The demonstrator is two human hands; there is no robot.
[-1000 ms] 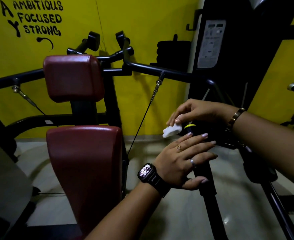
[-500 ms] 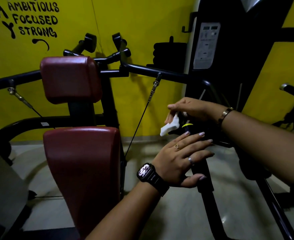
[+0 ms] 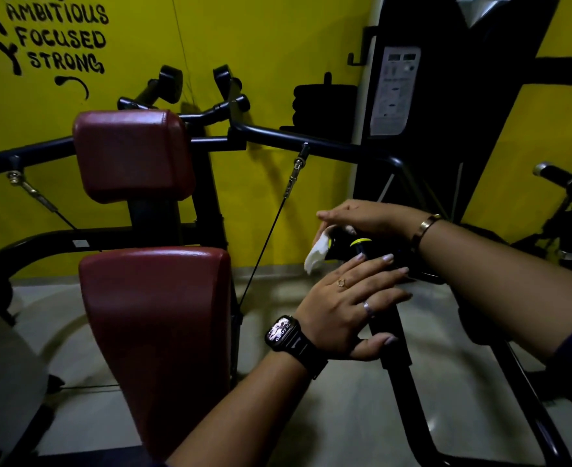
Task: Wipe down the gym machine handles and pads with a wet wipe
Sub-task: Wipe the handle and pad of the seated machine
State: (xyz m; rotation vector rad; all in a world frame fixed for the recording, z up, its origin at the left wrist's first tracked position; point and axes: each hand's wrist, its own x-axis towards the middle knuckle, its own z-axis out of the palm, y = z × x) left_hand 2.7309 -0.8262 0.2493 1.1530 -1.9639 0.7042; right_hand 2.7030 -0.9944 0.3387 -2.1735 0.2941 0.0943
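My right hand [image 3: 368, 219] curls over the handle [image 3: 358, 243], pinching the wet wipe [image 3: 315, 257] on its left end. My left hand [image 3: 343, 303], fingers straight, rests on the upright bar [image 3: 390, 338] just nearer. The handle runs left-right, so the right hand is best placed.

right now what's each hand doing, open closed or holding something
Left hand: open, fingers straight, resting on the black bar.
Right hand: closed on the wet wipe, pressing it to the handle.
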